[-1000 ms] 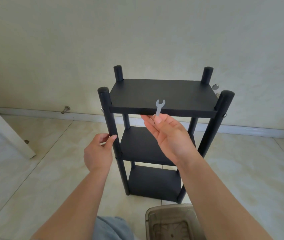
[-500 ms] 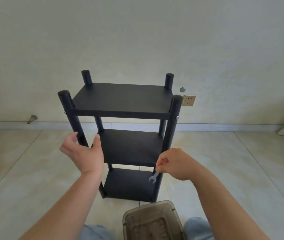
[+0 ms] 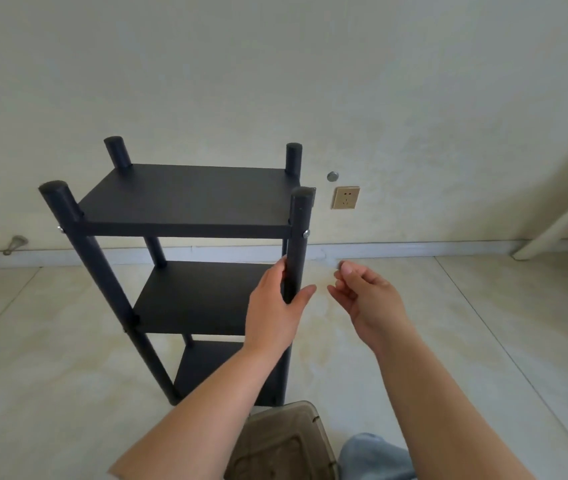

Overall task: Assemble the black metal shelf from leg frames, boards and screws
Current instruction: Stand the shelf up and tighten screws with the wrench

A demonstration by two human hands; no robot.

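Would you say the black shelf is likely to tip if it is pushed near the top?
Probably yes: the black shelf stands tall on a narrow base. It likely slides easily on the smooth tile floor. The left hand on its front right leg should steady it.

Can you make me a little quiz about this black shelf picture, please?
1. True or false: the left hand grips the front right leg of the black shelf.
2. How many boards does the shelf have, one above the other? A) two B) three C) five
3. Fill the gap: on the wall, to the right of the shelf, there is a gold-coloured ______.

Key: 1 true; 2 B; 3 socket.
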